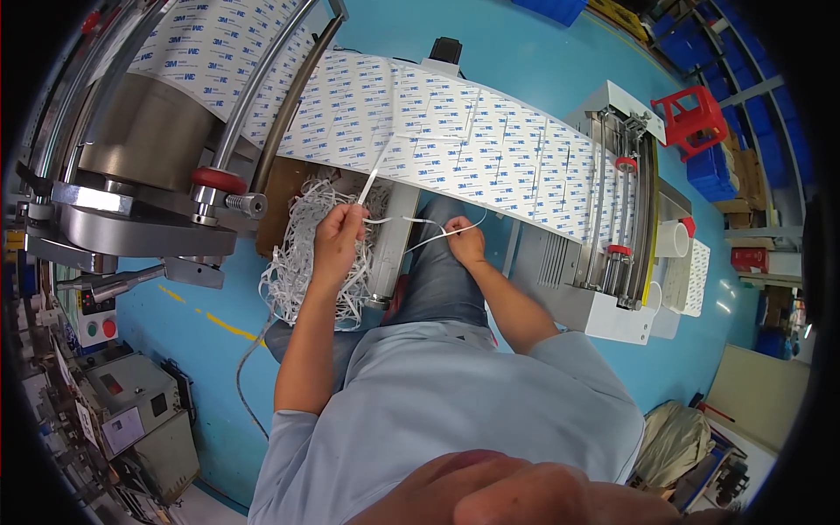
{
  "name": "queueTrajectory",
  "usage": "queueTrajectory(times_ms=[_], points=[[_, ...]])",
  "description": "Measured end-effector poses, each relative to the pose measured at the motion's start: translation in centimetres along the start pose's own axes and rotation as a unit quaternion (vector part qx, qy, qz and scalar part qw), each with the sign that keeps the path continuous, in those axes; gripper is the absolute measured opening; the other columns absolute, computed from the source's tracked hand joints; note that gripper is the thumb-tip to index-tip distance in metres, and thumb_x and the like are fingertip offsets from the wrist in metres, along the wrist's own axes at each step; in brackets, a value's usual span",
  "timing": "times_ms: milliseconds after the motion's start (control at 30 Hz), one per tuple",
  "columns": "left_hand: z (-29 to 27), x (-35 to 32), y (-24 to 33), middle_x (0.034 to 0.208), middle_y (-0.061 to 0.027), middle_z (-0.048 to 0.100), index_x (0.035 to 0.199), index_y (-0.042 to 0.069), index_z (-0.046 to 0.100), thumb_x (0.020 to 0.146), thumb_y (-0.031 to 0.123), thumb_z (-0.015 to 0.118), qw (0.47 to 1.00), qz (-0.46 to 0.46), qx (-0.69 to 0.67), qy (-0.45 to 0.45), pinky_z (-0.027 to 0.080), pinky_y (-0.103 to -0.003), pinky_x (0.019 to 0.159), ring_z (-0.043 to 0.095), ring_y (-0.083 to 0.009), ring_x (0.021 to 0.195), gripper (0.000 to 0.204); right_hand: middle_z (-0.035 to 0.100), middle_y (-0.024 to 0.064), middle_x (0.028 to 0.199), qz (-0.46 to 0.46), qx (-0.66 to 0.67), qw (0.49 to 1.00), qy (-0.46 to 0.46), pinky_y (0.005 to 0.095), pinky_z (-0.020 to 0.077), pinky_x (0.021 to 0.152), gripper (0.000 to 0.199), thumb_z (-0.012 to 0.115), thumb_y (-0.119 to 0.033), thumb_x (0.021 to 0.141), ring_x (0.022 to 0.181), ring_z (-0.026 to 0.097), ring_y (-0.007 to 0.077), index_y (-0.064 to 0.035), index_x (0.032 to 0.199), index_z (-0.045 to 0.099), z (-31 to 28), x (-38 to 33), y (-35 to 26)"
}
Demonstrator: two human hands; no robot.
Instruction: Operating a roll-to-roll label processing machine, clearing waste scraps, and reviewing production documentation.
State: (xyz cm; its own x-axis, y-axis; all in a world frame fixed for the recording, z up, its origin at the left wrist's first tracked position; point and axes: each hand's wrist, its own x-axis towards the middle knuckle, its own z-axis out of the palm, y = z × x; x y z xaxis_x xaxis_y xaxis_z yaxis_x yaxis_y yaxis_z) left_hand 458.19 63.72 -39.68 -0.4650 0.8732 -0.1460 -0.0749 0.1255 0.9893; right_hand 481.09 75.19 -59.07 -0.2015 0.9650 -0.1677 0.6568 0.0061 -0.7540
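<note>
Two hands at work here, both ours, reaching fwd under the wide printed liner sheet (pixel 490 149) that runs off the big roll (pixel 166 131) on the left and across to the roller frame (pixel 626 210) on the right. Our left hand (pixel 337 241) is clenched on a thin white strip (pixel 378 171); the strip rises from the fingers up to the sheet's surface, so it looks part-peeled, its upper end on the sheet w/ the lower end in our grip. Our right hand (pixel 464 241) pinches a second thin strip (pixel 429 229) that loops across between the two hands; fingers closed on it, tho we can't tell exactly how many are on it.

Below the left hand hangs a tangled heap of waste strips (pixel 302 262), spilling toward the blue floor (pixel 210 367). We sit or crouch w/ a knee just under the hands.

Step in hand, as we judge it: stripping narrow trim off the slit sheet, mid-pull. Next move prob. calls for a steady draw along the slit line, keeping tension even so the strip doesn't snap, w/ the right hand keeping its loop clear of the heap. Risk: thin strip tears or snags in the tangle.
</note>
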Motion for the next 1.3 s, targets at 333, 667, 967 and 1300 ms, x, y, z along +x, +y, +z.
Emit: queueTrajectory(times_ms=[333, 667, 967, 1300], points=[[-1.5, -1.0, 0.0, 0.065, 0.0029, 0.049, 0.086, 0.002, 0.059, 0.093, 0.026, 0.052, 1.0, 0.007, 0.021, -0.007, 0.036, -0.019, 0.057, 0.043, -0.0045, 0.061, 0.026, 0.065, 0.0055, 0.071, 0.008, -0.008, 1.0, -0.003, 0.036, 0.0475, 0.064, 0.008, 0.061, -0.022, 0.076, 0.07, 0.063, 0.0258, -0.0151, 0.079, 0.063, 0.2, 0.0, -0.1], [-12.3, -3.8, -2.1, 0.072, 0.0013, 0.053, 0.081, 0.005, 0.056, 0.089, 0.012, 0.053, 0.997, 0.014, 0.007, 0.076, 0.036, -0.02, 0.06, 0.046, -0.0053, 0.065, 0.011, 0.067, 0.0062, 0.076, 0.008, 0.008, 1.0, 0.008, 0.0363, 0.0482, 0.064, 0.012, 0.06, -0.025, 0.077, 0.073, 0.064, 0.0259, -0.0143, 0.08, 0.064, -0.1, -0.2, -1.1], [-17.3, -7.1, -3.1, 0.072, 0.0038, 0.049, 0.081, 0.007, 0.054, 0.093, 0.021, 0.053, 0.987, 0.03, 0.073, 0.137, 0.034, -0.019, 0.064, 0.042, -0.0047, 0.067, 0.018, 0.066, 0.0066, 0.076, -0.008, 0.0, 1.0, -0.007, 0.0361, 0.0485, 0.064, 0.011, 0.06, -0.024, 0.078, 0.072, 0.064, 0.0259, -0.0131, 0.08, 0.062, 0.2, -0.2, -1.1], [-17.6, -7.1, -2.4, 0.079, 0.0044, 0.053, 0.089, 0.003, 0.057, 0.09, 0.011, 0.058, 0.992, 0.032, 0.073, 0.096, 0.035, -0.018, 0.066, 0.044, -0.0031, 0.072, 0.008, 0.067, 0.0081, 0.077, 0.003, -0.029, 1.0, -0.004, 0.0368, 0.0489, 0.066, 0.014, 0.061, -0.025, 0.079, 0.073, 0.064, 0.0269, -0.0118, 0.082, 0.063, 0.7, -1.0, -1.4]])
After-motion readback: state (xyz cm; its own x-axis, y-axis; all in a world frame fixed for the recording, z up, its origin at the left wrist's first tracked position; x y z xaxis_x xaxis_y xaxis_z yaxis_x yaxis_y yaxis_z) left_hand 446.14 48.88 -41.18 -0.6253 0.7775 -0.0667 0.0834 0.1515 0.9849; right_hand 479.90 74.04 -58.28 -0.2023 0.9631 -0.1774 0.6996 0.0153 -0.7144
